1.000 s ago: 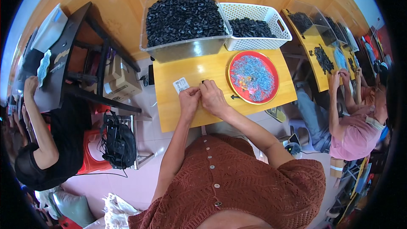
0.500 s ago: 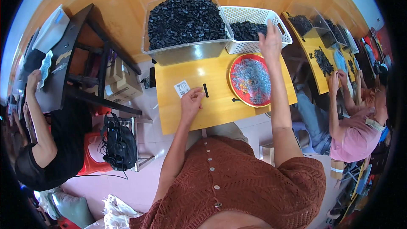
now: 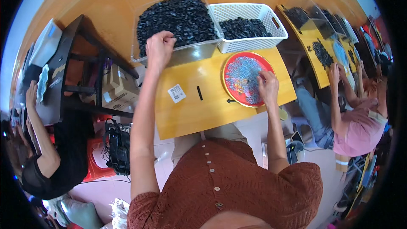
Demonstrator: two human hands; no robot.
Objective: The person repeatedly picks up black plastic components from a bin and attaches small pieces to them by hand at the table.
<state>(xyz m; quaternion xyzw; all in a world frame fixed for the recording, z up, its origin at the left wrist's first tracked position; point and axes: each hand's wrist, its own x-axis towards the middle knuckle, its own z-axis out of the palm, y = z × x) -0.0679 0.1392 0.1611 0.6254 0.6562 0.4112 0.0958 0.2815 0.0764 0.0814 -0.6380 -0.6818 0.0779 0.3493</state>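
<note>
The head camera looks down at a small yellow table (image 3: 203,114). The left hand (image 3: 160,50) reaches up to the clear bin (image 3: 140,55) full of small black parts (image 3: 178,17). Its fingers are curled in a loose fist at the edge of the pile, but I cannot tell if it holds a part. The right hand (image 3: 268,87) rests on the red tray (image 3: 227,61), which is full of little silver bits (image 3: 241,74). Its fingertips are pinched close together on the bits, and what they hold is too small to see.

One thin black part (image 3: 199,93) lies alone on the table between the two hands. A small white label (image 3: 177,93) lies just beside it, to its left. A white basket (image 3: 250,44) with more black parts stands behind the tray, next to the clear bin. Another person (image 3: 358,118) in pink sits at the next table on the right. Someone in black (image 3: 51,161) sits on the left.
</note>
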